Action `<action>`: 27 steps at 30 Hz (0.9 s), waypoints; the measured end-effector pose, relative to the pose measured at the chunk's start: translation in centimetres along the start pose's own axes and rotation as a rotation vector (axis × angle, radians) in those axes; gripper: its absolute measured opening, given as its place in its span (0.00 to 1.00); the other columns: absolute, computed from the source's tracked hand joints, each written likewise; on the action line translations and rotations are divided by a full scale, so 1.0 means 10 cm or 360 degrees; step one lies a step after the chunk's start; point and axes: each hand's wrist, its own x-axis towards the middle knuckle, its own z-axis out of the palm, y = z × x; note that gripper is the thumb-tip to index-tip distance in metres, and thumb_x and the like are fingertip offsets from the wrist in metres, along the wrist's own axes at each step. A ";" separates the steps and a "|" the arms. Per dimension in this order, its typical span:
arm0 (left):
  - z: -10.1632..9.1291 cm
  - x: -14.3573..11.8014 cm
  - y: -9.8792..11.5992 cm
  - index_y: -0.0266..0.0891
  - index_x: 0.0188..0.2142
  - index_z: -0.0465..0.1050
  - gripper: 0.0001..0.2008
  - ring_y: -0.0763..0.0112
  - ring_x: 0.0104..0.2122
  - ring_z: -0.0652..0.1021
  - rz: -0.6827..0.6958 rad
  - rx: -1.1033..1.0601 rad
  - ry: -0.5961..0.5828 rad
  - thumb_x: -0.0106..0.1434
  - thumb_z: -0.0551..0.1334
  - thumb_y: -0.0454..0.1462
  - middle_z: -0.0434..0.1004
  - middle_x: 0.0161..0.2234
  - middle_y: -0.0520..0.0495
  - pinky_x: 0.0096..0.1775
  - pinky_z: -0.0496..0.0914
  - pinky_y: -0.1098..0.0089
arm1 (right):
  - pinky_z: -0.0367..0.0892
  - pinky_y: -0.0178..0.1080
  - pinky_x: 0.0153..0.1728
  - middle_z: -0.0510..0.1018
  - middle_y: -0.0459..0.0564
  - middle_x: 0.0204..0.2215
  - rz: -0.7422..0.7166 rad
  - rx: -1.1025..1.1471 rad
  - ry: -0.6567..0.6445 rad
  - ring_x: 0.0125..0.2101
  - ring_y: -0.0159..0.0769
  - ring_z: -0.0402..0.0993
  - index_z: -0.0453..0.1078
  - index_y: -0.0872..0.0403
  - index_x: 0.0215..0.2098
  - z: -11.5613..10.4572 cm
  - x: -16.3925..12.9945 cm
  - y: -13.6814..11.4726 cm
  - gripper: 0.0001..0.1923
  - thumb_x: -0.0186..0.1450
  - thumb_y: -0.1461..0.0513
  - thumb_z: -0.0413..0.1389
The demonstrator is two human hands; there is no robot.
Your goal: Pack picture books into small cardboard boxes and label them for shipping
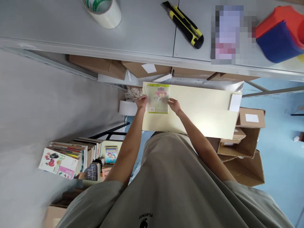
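A pale green book (158, 99) with bright green bands at top and bottom, a pink building picture and a barcode lies over the left part of a cream board (197, 110). Its surface looks hazy, and whether that is film or glare I cannot tell. My left hand (141, 102) is closed on the book's left edge, with the fingertips pinched together. On the opposite edge, my right hand (174, 105) grips it between thumb and fingers. Most of the cover shows between my hands.
Above, a grey shelf holds a tape roll (104, 14), a yellow-black utility knife (185, 25) and a red-blue object (280, 34). A small white block (235, 102) sits at the board's right end. Cardboard boxes (251, 171) stand right; stacked books (59, 161) left.
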 end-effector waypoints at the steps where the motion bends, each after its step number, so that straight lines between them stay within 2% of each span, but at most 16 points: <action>1: -0.01 -0.04 0.03 0.45 0.34 0.74 0.11 0.69 0.34 0.70 0.0004 -0.0018 0.0042 0.57 0.73 0.43 0.74 0.30 0.53 0.45 0.68 0.65 | 0.77 0.60 0.71 0.92 0.62 0.57 -0.0001 -0.0005 0.0016 0.63 0.59 0.88 0.87 0.52 0.55 -0.02 -0.05 0.00 0.25 0.64 0.49 0.73; 3: -0.03 -0.16 0.08 0.44 0.37 0.78 0.13 0.70 0.33 0.71 0.0022 -0.0071 0.0149 0.57 0.74 0.45 0.77 0.33 0.52 0.45 0.69 0.66 | 0.77 0.59 0.72 0.90 0.64 0.63 -0.0010 0.0007 0.0046 0.66 0.58 0.87 0.86 0.53 0.58 -0.09 -0.17 0.00 0.28 0.65 0.47 0.73; 5: -0.07 -0.35 0.12 0.43 0.39 0.80 0.15 0.71 0.34 0.75 0.0064 -0.0144 0.0173 0.56 0.76 0.46 0.81 0.36 0.50 0.46 0.72 0.67 | 0.77 0.60 0.73 0.88 0.63 0.68 -0.0028 0.0037 0.0056 0.66 0.56 0.86 0.85 0.51 0.58 -0.18 -0.31 0.01 0.29 0.64 0.46 0.73; 8: -0.17 -0.71 0.15 0.42 0.41 0.82 0.18 0.70 0.35 0.79 0.0141 -0.0272 0.0176 0.57 0.78 0.48 0.86 0.38 0.47 0.47 0.75 0.66 | 0.78 0.60 0.72 0.86 0.62 0.70 -0.0103 0.0089 0.0025 0.67 0.54 0.85 0.84 0.50 0.56 -0.32 -0.55 0.04 0.30 0.63 0.43 0.73; 10: -0.27 -0.99 0.16 0.41 0.41 0.82 0.20 0.69 0.34 0.80 0.0169 -0.0321 0.0192 0.59 0.80 0.50 0.87 0.37 0.45 0.43 0.74 0.66 | 0.78 0.59 0.72 0.86 0.64 0.69 -0.0172 0.0118 0.0013 0.66 0.53 0.85 0.84 0.51 0.56 -0.42 -0.73 0.07 0.31 0.63 0.42 0.74; 12: -0.38 -1.28 0.16 0.40 0.41 0.83 0.21 0.71 0.28 0.78 0.0161 -0.0352 0.0237 0.62 0.80 0.53 0.86 0.35 0.45 0.35 0.69 0.68 | 0.78 0.59 0.70 0.87 0.65 0.68 -0.0249 0.0139 -0.0005 0.65 0.54 0.85 0.83 0.51 0.56 -0.51 -0.94 0.09 0.34 0.62 0.39 0.74; 14: -0.50 -1.60 0.15 0.39 0.40 0.84 0.21 0.76 0.21 0.68 0.0155 -0.0411 0.0288 0.66 0.78 0.55 0.83 0.30 0.49 0.27 0.59 0.69 | 0.78 0.60 0.69 0.88 0.64 0.66 -0.0323 0.0164 -0.0035 0.64 0.54 0.85 0.83 0.51 0.57 -0.56 -1.17 0.09 0.38 0.60 0.36 0.74; 16: -0.63 -1.95 0.11 0.39 0.39 0.85 0.23 0.80 0.18 0.58 0.0201 -0.0523 0.0316 0.69 0.77 0.57 0.77 0.25 0.53 0.23 0.49 0.68 | 0.78 0.59 0.69 0.88 0.63 0.65 -0.0401 0.0201 -0.0102 0.63 0.54 0.86 0.83 0.51 0.58 -0.55 -1.43 0.08 0.41 0.59 0.33 0.74; 18: -0.76 -2.34 0.06 0.38 0.39 0.85 0.27 0.81 0.17 0.54 0.0291 -0.0657 0.0330 0.70 0.76 0.61 0.71 0.21 0.56 0.23 0.45 0.68 | 0.77 0.58 0.70 0.89 0.62 0.64 -0.0496 0.0253 -0.0226 0.64 0.54 0.86 0.83 0.50 0.60 -0.48 -1.73 0.05 0.43 0.61 0.31 0.74; 22: -1.05 -3.21 -0.08 0.37 0.39 0.85 0.33 0.81 0.16 0.52 0.0450 -0.0840 0.0398 0.71 0.74 0.67 0.65 0.20 0.58 0.22 0.43 0.67 | 0.76 0.57 0.71 0.89 0.59 0.65 -0.0626 0.0391 -0.0522 0.66 0.54 0.85 0.83 0.47 0.61 -0.29 -2.36 -0.01 0.43 0.66 0.25 0.67; 27: -1.41 -4.16 -0.32 0.35 0.40 0.81 0.35 0.82 0.19 0.50 0.0541 -0.0827 0.0544 0.78 0.69 0.67 0.60 0.21 0.60 0.24 0.43 0.64 | 0.76 0.57 0.72 0.89 0.57 0.65 -0.0630 0.0428 -0.0701 0.70 0.55 0.83 0.83 0.45 0.60 -0.20 -2.94 0.00 0.45 0.69 0.21 0.60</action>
